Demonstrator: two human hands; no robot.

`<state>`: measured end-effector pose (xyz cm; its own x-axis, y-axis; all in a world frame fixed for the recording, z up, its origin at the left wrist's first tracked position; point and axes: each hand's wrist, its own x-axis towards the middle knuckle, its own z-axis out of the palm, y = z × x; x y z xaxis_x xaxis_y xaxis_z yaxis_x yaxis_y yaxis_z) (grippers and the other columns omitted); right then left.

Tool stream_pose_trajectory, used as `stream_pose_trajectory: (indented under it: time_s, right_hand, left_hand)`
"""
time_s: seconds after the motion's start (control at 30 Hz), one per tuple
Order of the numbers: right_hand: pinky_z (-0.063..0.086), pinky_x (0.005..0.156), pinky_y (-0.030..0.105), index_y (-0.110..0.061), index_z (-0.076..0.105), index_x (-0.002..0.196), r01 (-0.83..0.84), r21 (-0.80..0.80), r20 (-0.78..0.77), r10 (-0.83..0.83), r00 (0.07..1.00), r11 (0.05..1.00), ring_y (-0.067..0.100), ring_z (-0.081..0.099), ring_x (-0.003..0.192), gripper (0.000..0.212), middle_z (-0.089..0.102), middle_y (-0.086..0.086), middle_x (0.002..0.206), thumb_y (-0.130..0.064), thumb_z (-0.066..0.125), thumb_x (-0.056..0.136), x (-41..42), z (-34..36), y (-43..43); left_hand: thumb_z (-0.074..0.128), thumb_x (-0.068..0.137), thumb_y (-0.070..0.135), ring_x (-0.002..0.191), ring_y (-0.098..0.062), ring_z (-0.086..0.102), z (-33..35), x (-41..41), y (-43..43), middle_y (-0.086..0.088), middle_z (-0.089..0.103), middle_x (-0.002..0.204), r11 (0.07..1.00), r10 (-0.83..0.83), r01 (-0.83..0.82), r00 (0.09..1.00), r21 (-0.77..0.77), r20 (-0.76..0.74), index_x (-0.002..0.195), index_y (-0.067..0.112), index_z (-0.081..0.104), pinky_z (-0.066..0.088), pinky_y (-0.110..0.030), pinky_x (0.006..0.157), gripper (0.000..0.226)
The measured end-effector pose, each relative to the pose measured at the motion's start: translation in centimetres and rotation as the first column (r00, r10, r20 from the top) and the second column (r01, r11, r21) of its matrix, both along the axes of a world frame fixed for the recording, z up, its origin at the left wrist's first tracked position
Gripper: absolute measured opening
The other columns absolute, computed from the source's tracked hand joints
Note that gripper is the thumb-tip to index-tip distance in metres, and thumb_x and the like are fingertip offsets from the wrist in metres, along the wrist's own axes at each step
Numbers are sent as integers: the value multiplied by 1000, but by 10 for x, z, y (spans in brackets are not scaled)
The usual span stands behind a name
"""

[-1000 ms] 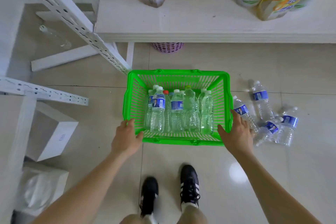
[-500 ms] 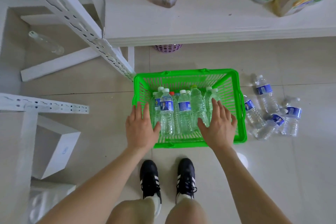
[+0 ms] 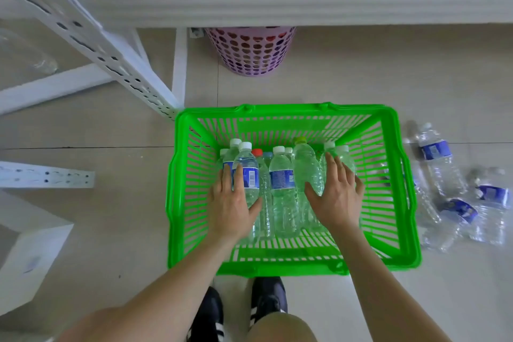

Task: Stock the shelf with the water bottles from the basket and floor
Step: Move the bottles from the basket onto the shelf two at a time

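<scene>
Both palms are moving off the basket (image 3: 408, 203) rim onto the upright bottles (image 3: 281, 183) inside: left hand (image 3: 233, 208) and right hand (image 3: 337, 197) are resting spread, fingers straight, gripping nothing yet (picking looks imminent). Beyond the right hand, loose bottles (image 3: 435, 158) are lying on the floor (image 3: 347, 78).

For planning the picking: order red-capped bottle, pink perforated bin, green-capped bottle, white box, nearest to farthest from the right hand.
1. Green-capped bottle, beside the right hand.
2. Red-capped bottle, left, inside the green basket.
3. Pink perforated bin, under the shelf.
4. White box, far left.
</scene>
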<state>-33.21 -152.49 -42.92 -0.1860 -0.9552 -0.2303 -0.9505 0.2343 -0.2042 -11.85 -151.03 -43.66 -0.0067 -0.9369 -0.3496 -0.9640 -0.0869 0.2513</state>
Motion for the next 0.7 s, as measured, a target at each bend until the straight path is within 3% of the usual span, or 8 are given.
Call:
stream_pose_trajectory:
  time_s: [0.1, 0.17, 0.3, 0.47, 0.57, 0.7]
  right_hand:
    - [32, 106, 52, -11, 30, 149, 21, 66, 45, -24, 999, 998, 33, 43, 134, 82, 44, 12, 149, -51, 62, 85, 1, -33, -8]
    - [39, 100, 52, -11, 28, 150, 40, 124, 92, -52, 994, 991, 34, 46, 130, 83, 46, 13, 146, -54, 59, 86, 3, -52, -10]
    - [50, 81, 47, -9, 27, 149, 127, 185, 235, -169, 957, 975, 40, 57, 112, 88, 52, 19, 130, -51, 67, 82, 6, -73, -13]
    - [52, 87, 50, -6, 29, 144, 182, 278, 284, -262, 922, 943, 40, 58, 111, 92, 54, 20, 129, -50, 74, 77, 1, -79, -25]
    - [51, 89, 44, -6, 36, 140, 216, 304, 310, -311, 898, 928, 36, 59, 111, 94, 59, 18, 126, -51, 80, 70, -3, -79, -30]
    - [51, 84, 33, -4, 44, 135, 260, 331, 392, -383, 836, 907, 30, 62, 104, 87, 64, 11, 116, -42, 84, 68, -9, -76, -32]
  left_hand:
    - [51, 86, 61, 122, -27, 47, -28, -1, -3, -17, 43, 141, 997, 72, -70, 992, 28, -108, 152, 10, 13, 47, -36, 94, 92]
    - [62, 85, 51, 100, -16, 50, -36, -2, -5, -13, 49, 125, 990, 144, -139, 962, 39, -230, 151, 8, 13, 45, -23, 77, 93]
    - [72, 79, 47, 100, -9, 49, -50, -3, -10, 2, 49, 116, 968, 249, -243, 900, 63, -358, 148, 8, 17, 41, -19, 81, 97]
    - [79, 67, 51, 83, -18, 62, -57, -4, -19, 0, 61, 100, 917, 397, -365, 873, 158, -284, 126, 11, 42, 46, -26, 66, 80]
    - [81, 66, 47, 78, -15, 62, -53, -2, -19, 5, 65, 94, 904, 426, -392, 847, 168, -319, 112, 18, 47, 42, -23, 64, 64]
    - [81, 66, 44, 79, -10, 63, -46, 1, -19, 14, 65, 91, 904, 427, -377, 824, 203, -372, 108, 25, 49, 46, -25, 69, 56]
